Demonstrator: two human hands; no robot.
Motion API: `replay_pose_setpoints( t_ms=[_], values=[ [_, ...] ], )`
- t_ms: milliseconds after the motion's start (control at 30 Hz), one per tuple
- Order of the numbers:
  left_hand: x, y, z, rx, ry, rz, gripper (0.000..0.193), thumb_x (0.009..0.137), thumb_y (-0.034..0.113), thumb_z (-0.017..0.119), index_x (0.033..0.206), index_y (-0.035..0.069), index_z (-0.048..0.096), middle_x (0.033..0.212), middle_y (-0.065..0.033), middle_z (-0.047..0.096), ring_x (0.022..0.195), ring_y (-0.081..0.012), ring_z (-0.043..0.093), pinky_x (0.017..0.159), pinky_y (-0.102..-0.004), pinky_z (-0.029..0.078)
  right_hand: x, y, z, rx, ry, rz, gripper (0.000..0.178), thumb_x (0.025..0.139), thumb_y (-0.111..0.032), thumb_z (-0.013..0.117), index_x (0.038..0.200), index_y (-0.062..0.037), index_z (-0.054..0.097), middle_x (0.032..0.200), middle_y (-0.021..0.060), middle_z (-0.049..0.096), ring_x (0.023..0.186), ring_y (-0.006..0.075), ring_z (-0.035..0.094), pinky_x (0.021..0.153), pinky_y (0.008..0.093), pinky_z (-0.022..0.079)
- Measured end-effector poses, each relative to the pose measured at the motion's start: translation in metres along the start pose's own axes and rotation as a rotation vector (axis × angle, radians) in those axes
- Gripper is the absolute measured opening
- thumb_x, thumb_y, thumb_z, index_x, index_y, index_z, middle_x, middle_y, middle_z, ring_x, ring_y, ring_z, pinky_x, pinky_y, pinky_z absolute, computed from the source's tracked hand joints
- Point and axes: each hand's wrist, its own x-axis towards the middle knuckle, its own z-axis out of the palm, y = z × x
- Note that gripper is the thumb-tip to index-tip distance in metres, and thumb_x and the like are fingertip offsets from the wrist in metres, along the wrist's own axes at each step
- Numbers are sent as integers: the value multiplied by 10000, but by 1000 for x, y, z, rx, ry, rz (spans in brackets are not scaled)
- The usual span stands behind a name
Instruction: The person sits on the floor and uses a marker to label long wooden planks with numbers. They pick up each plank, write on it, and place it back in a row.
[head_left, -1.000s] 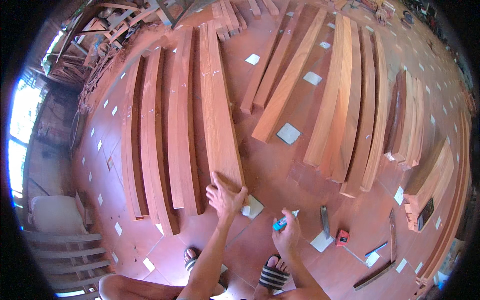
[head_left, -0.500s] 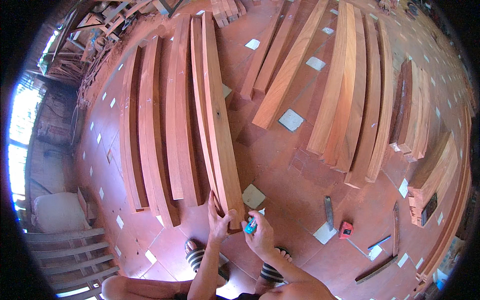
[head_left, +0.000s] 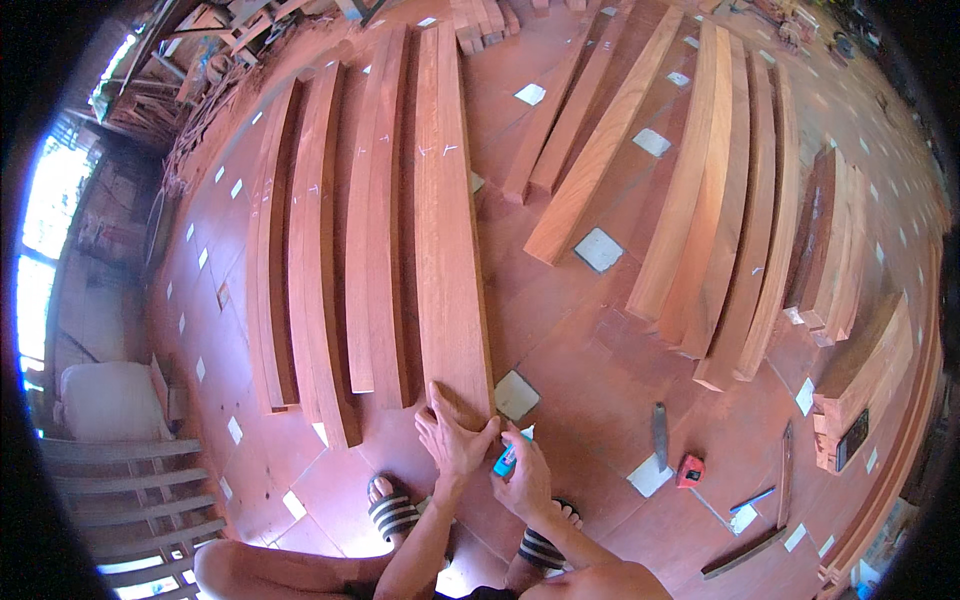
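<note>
"paired beams (head_left: 450, 250) have closed the gap between them and turned white marks (head_left: 449, 150) up. who holds what?"

"left hand (head_left: 457, 437) spread over their near end, on the floor (head_left: 560, 330); right hand (head_left: 524, 480) pinching a teal pen (head_left: 507, 461) just beside."

"which step?"

"lining up the pair, i'd judge — next calls for a steady left hand."

The broad beam (head_left: 462, 270) is reddish-brown wood, smooth-looking and matt, with fine grain. At the beam's near end, the marker pen (head_left: 507, 459) has a turquoise body that looks like smooth plastic. The floor (head_left: 560, 345) is tile, glossy left of the beam, duller and dusty right of it. Right of the beam, the timbers (head_left: 685, 190) show paler, streaked wood; the tape measure (head_left: 690, 470) looks like red plastic, the flat bar (head_left: 660, 437) like dull grey metal.
</note>
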Motion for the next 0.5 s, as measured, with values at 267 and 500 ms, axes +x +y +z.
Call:
replay_pose_setpoints(
  t_ms=[267,500],
  values=[
    [-17,-83,-3,-187,-123,165,1405,587,448,985,1621,6,143,1482,-311,410,1365,-474,423,1145,-547,384,28,13,-4,-180,-273,32,565,785,3,750,1303,-63,531,1323,230,660,1082,426,666,908,480,555],
    [-10,-92,7,-131,-215,23,1061,683,234,927,1529,-29,343,1381,-230,562,1227,-390,583,1048,-498,495,22,35,-19,-205,-45,-26,550,816,-65,805,1293,-79,532,1171,194,696,1024,416,678,870,480,562]
  ],
)
